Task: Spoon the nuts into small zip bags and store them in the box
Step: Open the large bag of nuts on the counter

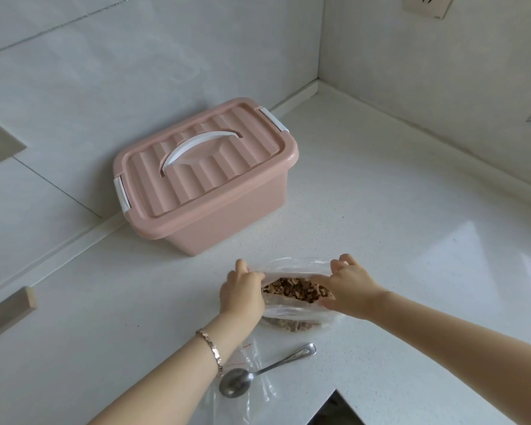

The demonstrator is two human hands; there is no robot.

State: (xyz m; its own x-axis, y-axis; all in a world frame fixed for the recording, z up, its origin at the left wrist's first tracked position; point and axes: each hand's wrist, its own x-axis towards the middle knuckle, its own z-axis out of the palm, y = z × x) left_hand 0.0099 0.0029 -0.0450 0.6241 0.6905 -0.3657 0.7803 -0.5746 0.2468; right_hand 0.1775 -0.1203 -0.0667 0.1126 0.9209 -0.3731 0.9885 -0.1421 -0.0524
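A clear plastic bag [292, 311] full of brown nuts [295, 289] sits on the white counter [396, 271]. My left hand [241, 291] grips the left side of the bag's mouth and my right hand [348, 289] grips the right side, holding it wide. Nearer to me a metal spoon [258, 375] lies across small clear zip bags [252, 357], partly under my left forearm. Behind the nuts stands the pink storage box [209, 176], its ribbed lid shut, with a white handle and white side latches.
The box stands against the tiled back wall [135, 72]. A second wall with a socket [428, 4] closes the corner on the right. A dark gap [341, 409] cuts into the counter's near edge at bottom right.
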